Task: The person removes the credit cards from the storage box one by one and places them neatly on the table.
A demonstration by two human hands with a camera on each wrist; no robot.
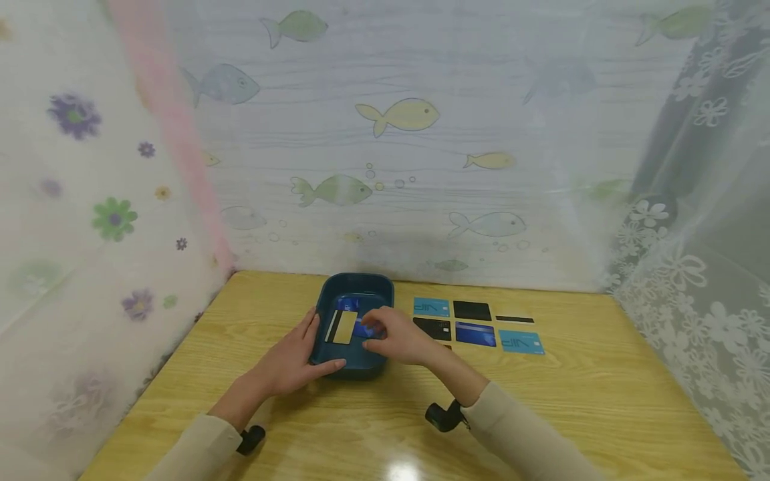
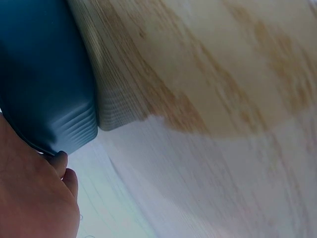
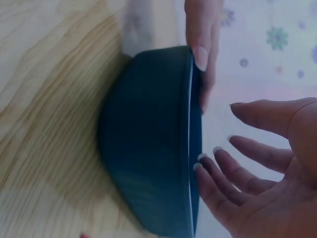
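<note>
A dark blue plastic tub [image 1: 355,364] stands on the table, its outer wall also in the right wrist view. Inside it lie a gold card [image 1: 345,328] with a black stripe and blue cards [image 1: 347,304], partly covered. My left hand [image 1: 290,357] holds the tub at its near left side, fingers along the outer wall and thumb over the near rim. My right hand [image 1: 397,337] hovers over the tub's right rim with fingers loosely bent and apart. In the right wrist view nothing shows between its fingers [image 3: 242,171].
Right of the tub several cards lie in rows: light blue cards [image 1: 431,307], black cards [image 1: 472,310], a blue card [image 1: 475,334] and a dark strip [image 1: 514,319]. Part of another dark item [image 1: 447,347] shows beside the right wrist. Patterned curtains [image 1: 397,153] enclose the wooden table [image 1: 601,387].
</note>
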